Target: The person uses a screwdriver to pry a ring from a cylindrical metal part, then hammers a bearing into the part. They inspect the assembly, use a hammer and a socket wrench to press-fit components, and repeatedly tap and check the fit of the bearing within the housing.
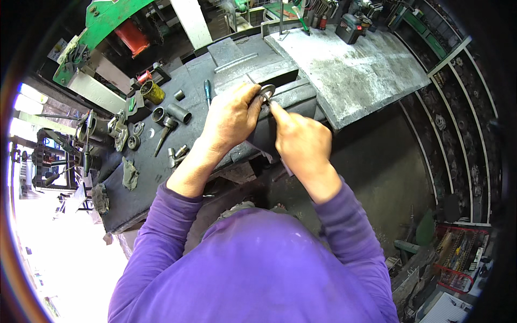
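Ring (267, 90), flat grey metal, sits pinched in your left hand (232, 119) at the fingertips, held just above the dark tabletop (161, 177) near its far edge. Your left hand is closed on the ring from the left side. Your right hand (301, 142) has its forefinger stretched out, tip touching the ring's lower edge; the other fingers are curled in, and you cannot tell if they hold anything. Both hands are close together, almost touching, over a dark metal block (291, 99) on the tabletop.

Left of your left hand: a screwdriver (207, 91) lying flat, a short dark tube (179, 113), a round socket (159, 115), a ratchet-like tool (163, 134) and small bolts (177, 156), all apart from the ring. Further left, a yellow can (152, 92) lies tilted, and a grey rag (130, 173) sits near the tabletop's near-left edge. A green machine frame (107, 19) stands beyond the far-left corner. To the right, a worn grey slab (355, 70) butts against the tabletop. Purple sleeves (161, 237) cover both of your forearms.
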